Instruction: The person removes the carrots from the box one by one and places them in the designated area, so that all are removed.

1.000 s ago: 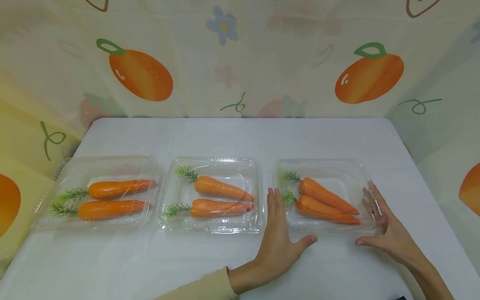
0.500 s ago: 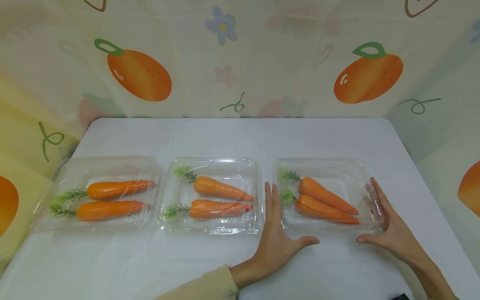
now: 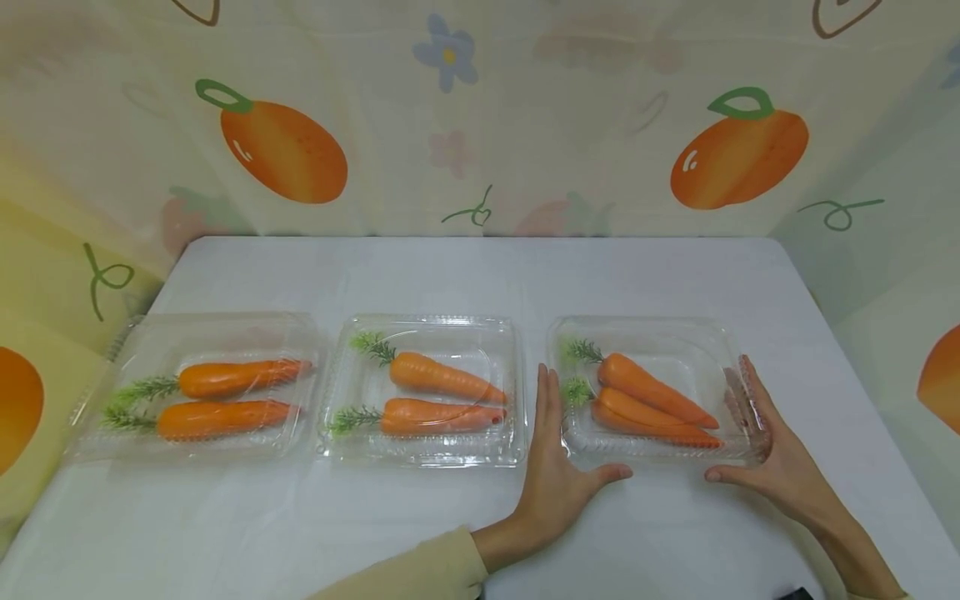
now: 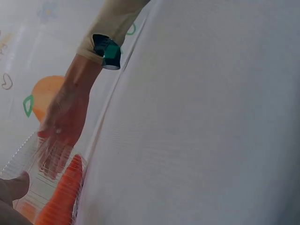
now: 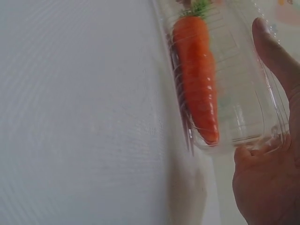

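Two carrots with green tops, an upper carrot (image 3: 652,387) and a lower carrot (image 3: 637,417), lie in the rightmost clear plastic container (image 3: 697,346), whose lid is down. Along its left side stands my left hand (image 3: 551,487), fingers straight and thumb stretched toward the front edge. My right hand (image 3: 780,467) lies against the right side, its fingers extended and partly seen through the plastic. In the right wrist view, a carrot (image 5: 197,75) shows through the container wall beside that hand. The left wrist view catches my left thumb (image 4: 18,187) at the container's edge.
To the left stand a middle clear container (image 3: 427,460) and a left container (image 3: 225,329), each with two carrots inside. All three form a row on the white table (image 3: 480,275). A fruit-patterned curtain (image 3: 525,167) hangs behind. A small dark object (image 3: 797,594) shows at the bottom edge.
My left hand has moved slightly forward along the container's left side. The rightmost container has shifted very slightly left, and my right hand stays at its right side.
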A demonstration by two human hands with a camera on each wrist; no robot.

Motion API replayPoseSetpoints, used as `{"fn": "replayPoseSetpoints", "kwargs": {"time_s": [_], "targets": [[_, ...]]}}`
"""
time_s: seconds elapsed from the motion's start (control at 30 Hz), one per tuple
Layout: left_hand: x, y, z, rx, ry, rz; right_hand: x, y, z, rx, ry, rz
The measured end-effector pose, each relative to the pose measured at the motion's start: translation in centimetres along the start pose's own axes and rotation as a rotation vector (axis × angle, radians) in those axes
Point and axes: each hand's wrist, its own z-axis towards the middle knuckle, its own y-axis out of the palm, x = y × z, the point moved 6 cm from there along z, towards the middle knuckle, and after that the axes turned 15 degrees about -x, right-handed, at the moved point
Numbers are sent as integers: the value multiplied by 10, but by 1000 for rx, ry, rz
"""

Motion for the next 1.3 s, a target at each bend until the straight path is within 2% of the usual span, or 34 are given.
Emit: {"fn": "replayPoseSetpoints", "kwargs": {"time_s": [0.27,0.5,0.7,1.0,1.13,1.3], "targets": [[-3,4,0,48,-6,-55,1,2,0,9,1,3],[-1,5,-1,111,-2,-45,3,3,0,55,35,-87],[-1,6,0,132,17,-67,3,3,0,81,83,-158],[1,6,3,70,10,-73,2,2,-1,66,59,-166],[3,6,2,36,60,-49,3,2,-2,58,64,-165],[4,7,1,0,100,-50,2,3,-3,45,26,-87]]}}
